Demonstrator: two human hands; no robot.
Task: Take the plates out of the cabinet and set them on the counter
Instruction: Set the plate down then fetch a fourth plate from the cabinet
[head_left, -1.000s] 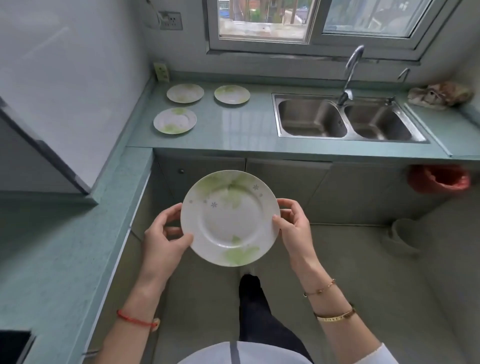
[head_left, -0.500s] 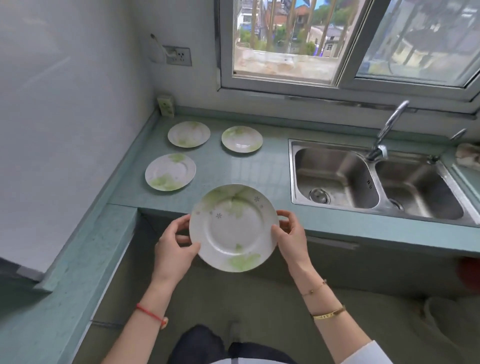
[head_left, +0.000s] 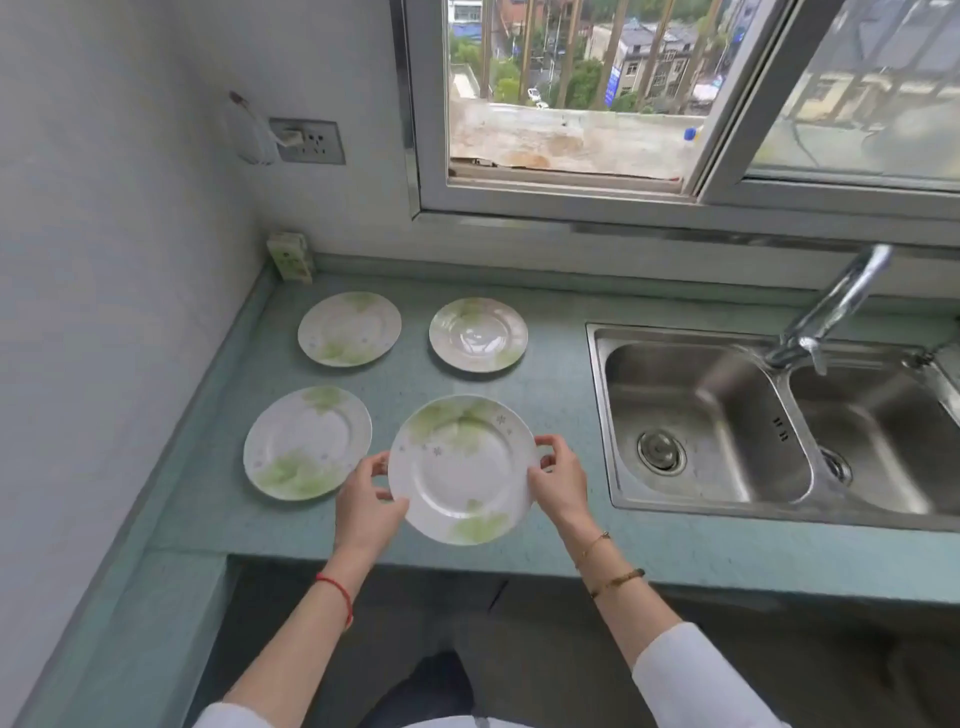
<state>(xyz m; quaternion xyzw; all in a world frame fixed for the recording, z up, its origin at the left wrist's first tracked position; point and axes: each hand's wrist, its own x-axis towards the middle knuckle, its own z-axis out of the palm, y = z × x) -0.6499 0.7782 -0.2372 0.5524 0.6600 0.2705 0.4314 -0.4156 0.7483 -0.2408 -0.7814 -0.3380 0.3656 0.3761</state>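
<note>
I hold a white plate with green leaf prints (head_left: 462, 467) by its rim, my left hand (head_left: 366, 501) on its left edge and my right hand (head_left: 558, 480) on its right edge. It hovers level over the front part of the teal counter (head_left: 561, 410); I cannot tell whether it touches. Three matching plates lie flat on the counter: one front left (head_left: 307, 442), one back left (head_left: 349, 328) and one back middle (head_left: 478, 335). The cabinet is out of view.
A double steel sink (head_left: 779, 421) with a tap (head_left: 831, 312) lies right of the plates. A white wall (head_left: 104, 260) borders the counter's left side, a small box (head_left: 290, 255) stands in the back corner, and a window (head_left: 571, 93) is behind.
I have stepped up to the counter and carried the plate forward and down, from in front of the cabinet doors to just above the counter beside the front left plate.
</note>
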